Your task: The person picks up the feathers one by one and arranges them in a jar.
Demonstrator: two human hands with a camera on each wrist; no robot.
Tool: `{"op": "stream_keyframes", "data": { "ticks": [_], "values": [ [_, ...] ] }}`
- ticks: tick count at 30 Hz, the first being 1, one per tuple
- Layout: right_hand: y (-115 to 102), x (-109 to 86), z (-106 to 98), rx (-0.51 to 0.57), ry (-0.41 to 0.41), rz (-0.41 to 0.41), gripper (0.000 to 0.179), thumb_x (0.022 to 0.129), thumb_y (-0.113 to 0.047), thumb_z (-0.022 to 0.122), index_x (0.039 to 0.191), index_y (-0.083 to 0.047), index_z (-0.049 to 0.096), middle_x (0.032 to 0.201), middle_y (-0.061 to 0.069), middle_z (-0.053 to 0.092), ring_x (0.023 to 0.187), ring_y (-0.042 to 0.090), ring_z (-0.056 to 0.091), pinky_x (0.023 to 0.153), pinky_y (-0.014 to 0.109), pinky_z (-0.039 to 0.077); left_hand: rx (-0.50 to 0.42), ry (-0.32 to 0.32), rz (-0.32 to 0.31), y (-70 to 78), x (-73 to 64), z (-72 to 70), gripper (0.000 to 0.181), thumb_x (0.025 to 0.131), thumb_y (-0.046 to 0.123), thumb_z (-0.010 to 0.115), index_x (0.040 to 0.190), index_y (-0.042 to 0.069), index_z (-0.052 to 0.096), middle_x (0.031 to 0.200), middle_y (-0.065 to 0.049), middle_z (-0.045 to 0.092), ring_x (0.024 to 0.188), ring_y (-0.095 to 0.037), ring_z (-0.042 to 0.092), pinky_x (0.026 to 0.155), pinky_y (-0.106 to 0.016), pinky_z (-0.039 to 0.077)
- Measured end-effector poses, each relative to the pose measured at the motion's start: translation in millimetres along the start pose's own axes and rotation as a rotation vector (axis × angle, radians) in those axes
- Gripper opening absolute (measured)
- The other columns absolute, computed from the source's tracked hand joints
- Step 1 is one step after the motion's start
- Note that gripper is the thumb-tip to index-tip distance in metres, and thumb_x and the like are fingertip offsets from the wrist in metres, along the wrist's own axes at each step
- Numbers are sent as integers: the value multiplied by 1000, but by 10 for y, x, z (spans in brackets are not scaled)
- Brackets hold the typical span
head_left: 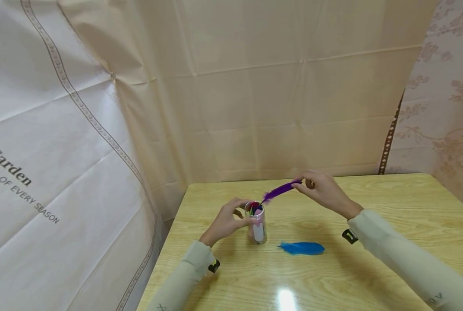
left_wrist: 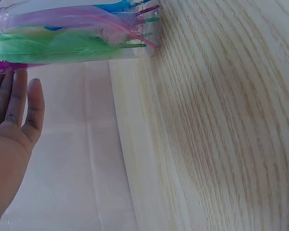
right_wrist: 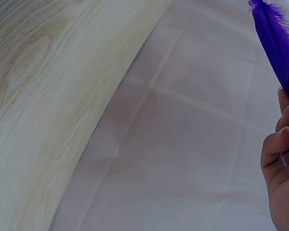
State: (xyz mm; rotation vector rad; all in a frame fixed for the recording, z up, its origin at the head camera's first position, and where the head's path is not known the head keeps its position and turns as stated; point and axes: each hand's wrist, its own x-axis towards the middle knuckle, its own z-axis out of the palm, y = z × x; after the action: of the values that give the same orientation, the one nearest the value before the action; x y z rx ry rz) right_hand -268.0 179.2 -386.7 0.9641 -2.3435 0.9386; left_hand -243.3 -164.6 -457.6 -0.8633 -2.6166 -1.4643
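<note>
A clear jar (head_left: 259, 233) with several coloured feathers inside stands upright on the table. My left hand (head_left: 228, 221) grips it near the rim, thumb on the near side and fingers behind. Through its wall in the left wrist view show a green feather (left_wrist: 53, 45) and a pale purple feather (left_wrist: 72, 18), quills at the base. My right hand (head_left: 321, 192) pinches a purple feather (head_left: 281, 190) by its broad end, its quill end slanting down to the jar's mouth. A blue feather (head_left: 303, 248) lies flat on the table, to the right of the jar.
The light wood table (head_left: 390, 259) carries all of this. A beige cloth (head_left: 278, 108) hangs behind its far edge, and a printed white cloth (head_left: 60, 172) hangs along the left side. Dark bands (head_left: 349, 236) sit at both wrists.
</note>
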Motion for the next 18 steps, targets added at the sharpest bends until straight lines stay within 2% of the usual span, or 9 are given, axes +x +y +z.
{"op": "stream_keyframes", "data": {
  "ticks": [11,18],
  "values": [
    [-77,122,121,43,40,-113,19,90,-1,79,104,-13,77,89,-10,67,64,6,48,53,21,42,5,-3,0,-2,-7,-2,51,90,46,80,136,30,64,121,10,62,110,-15,58,90,-45,55],
    [-128,160,212,30,38,-141,15,89,-5,81,101,-13,78,88,-10,64,67,5,49,54,21,43,11,-7,-2,9,1,-11,53,89,47,79,138,33,63,122,11,62,110,-14,58,90,-42,55]
  ]
}}
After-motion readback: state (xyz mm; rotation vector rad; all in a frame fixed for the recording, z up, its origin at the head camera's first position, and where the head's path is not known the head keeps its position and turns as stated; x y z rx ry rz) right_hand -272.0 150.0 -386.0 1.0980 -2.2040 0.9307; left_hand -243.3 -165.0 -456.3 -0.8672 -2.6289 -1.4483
